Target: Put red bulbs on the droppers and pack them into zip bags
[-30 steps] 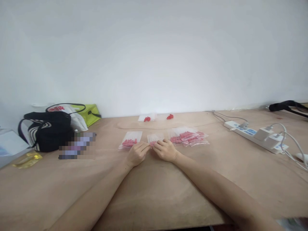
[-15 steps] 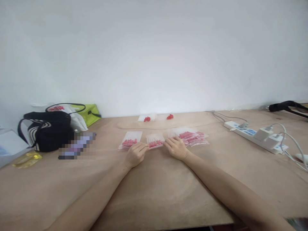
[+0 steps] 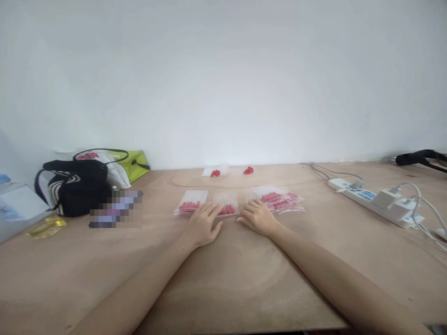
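Note:
My left hand [image 3: 204, 225] lies open, fingers spread, over the lower left corner of a clear zip bag [image 3: 227, 200] with small red pieces inside. Beside that bag's lower right corner, my right hand [image 3: 257, 217] rests with its fingers loosely apart; it grips nothing that I can see. To the left lies a stack of similar bags [image 3: 190, 200] with red pieces, partly behind my left hand. A larger spread pile of filled bags [image 3: 279, 201] overlaps just beyond and right of my right hand.
Two small heaps of red pieces, one left [image 3: 215, 173] and one right [image 3: 248, 170], lie on clear bags near the wall. A black bag [image 3: 82, 186], a green bag [image 3: 134, 166] and yellow film [image 3: 47, 227] are at left. A power strip [image 3: 370, 200] with plugs and cables lies at right.
My left hand has let go of the middle bag's lower edge and its fingers have spread over the corner. My right hand has loosened from the edge. The view has shifted slightly.

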`<state>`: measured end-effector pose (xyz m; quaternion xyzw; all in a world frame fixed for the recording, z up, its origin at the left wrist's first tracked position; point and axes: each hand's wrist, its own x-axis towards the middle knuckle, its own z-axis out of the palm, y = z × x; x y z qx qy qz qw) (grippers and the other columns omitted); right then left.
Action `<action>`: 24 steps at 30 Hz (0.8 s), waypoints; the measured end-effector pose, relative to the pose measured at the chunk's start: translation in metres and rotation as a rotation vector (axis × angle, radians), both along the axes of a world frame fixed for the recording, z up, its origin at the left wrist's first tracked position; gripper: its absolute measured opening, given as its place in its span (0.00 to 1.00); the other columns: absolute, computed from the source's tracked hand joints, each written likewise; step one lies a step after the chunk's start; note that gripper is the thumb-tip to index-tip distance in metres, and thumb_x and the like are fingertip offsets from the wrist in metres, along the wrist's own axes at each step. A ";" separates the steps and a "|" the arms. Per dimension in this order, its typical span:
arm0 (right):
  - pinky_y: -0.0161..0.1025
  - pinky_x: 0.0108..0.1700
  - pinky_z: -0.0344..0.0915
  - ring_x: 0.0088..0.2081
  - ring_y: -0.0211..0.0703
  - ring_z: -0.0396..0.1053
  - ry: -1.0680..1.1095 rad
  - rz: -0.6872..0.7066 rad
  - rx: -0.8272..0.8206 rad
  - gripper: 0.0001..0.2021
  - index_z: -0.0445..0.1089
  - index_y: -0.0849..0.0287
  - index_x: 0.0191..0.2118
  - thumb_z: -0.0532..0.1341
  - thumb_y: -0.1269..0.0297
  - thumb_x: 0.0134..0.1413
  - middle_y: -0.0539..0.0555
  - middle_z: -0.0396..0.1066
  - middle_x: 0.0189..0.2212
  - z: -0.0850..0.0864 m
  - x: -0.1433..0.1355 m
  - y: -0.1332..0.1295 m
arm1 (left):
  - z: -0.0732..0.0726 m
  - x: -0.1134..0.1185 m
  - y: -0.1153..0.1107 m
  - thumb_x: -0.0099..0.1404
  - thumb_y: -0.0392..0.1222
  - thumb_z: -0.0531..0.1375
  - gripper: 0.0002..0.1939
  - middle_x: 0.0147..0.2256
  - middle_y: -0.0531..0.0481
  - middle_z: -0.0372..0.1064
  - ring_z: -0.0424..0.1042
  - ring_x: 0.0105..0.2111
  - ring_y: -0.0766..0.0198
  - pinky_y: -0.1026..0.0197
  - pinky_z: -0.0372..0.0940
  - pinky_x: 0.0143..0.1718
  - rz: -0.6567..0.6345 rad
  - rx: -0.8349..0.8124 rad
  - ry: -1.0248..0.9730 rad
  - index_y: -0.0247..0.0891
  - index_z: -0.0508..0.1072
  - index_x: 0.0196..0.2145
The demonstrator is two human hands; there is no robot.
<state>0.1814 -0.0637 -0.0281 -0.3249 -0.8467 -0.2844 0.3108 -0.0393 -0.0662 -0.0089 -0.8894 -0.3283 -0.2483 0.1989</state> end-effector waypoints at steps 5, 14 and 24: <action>0.36 0.34 0.53 0.29 0.39 0.58 0.027 -0.004 -0.078 0.13 0.65 0.61 0.23 0.51 0.64 0.55 0.52 0.63 0.22 -0.002 0.022 -0.018 | 0.006 0.008 0.013 0.63 0.39 0.47 0.18 0.47 0.48 0.64 0.64 0.46 0.59 0.45 0.45 0.53 -0.082 -0.071 0.211 0.43 0.59 0.52; 0.37 0.32 0.55 0.29 0.39 0.58 0.080 -0.039 -0.195 0.11 0.65 0.60 0.24 0.51 0.66 0.54 0.53 0.64 0.24 0.001 0.049 -0.024 | 0.006 -0.024 0.038 0.65 0.39 0.42 0.19 0.52 0.49 0.59 0.58 0.51 0.61 0.51 0.45 0.55 0.089 -0.231 0.292 0.42 0.59 0.52; 0.38 0.33 0.57 0.30 0.40 0.60 0.083 -0.012 -0.256 0.09 0.64 0.59 0.24 0.52 0.67 0.53 0.53 0.64 0.24 0.001 0.051 -0.019 | 0.005 -0.086 0.027 0.63 0.52 0.44 0.24 0.54 0.47 0.56 0.54 0.54 0.55 0.50 0.51 0.52 0.289 -0.405 0.024 0.41 0.59 0.53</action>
